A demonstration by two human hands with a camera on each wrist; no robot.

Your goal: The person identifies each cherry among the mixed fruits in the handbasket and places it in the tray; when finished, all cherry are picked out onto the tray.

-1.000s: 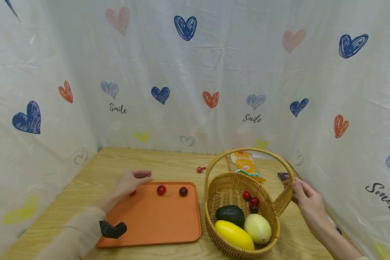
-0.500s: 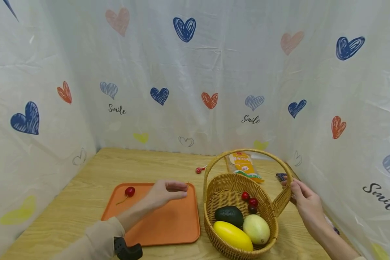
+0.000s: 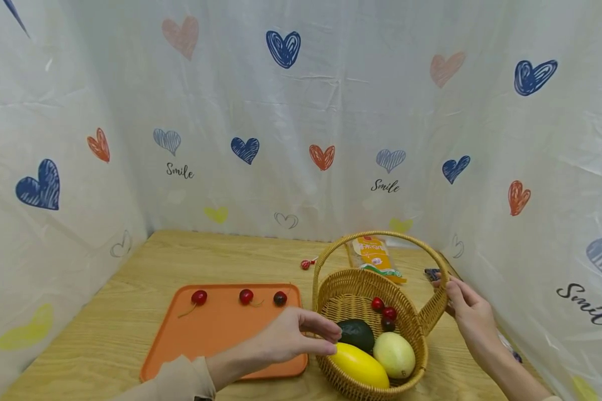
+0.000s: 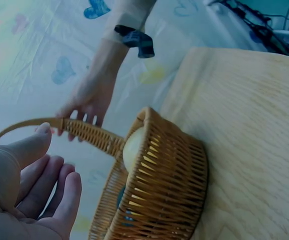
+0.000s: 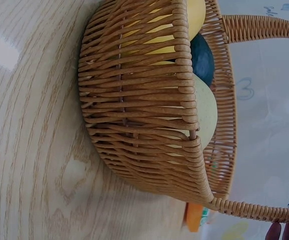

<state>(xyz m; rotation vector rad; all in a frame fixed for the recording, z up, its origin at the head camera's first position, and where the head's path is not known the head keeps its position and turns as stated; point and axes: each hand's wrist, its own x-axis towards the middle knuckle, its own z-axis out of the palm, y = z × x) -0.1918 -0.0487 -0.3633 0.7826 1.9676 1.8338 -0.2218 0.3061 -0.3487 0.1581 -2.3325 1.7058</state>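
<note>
My right hand (image 3: 469,312) grips the right side of the handle of a wicker basket (image 3: 421,362); its fingertips (image 5: 274,231) show at the handle in the right wrist view. Inside the basket lie a dark green avocado (image 3: 358,334), a yellow oval fruit (image 3: 363,367), a pale green round melon (image 3: 394,355) and three cherries (image 3: 389,313). My left hand (image 3: 293,337) hovers at the basket's left rim, its fingertips overlapping the yellow fruit in the head view. Its fingers are loosely bent, with nothing between them in the left wrist view.
An orange tray (image 3: 221,340) left of the basket bears three cherries (image 3: 246,296) along its back. Behind stand a red wrapped lollipop (image 3: 306,264) and an orange-and-clear food packet (image 3: 373,256). A dark small packet (image 3: 432,274) lies by the right hand. Heart-printed curtains enclose the table.
My left hand has swept right from the tray's back left corner, across the cherries, to the basket's left rim. The right hand has kept its grip on the handle.
</note>
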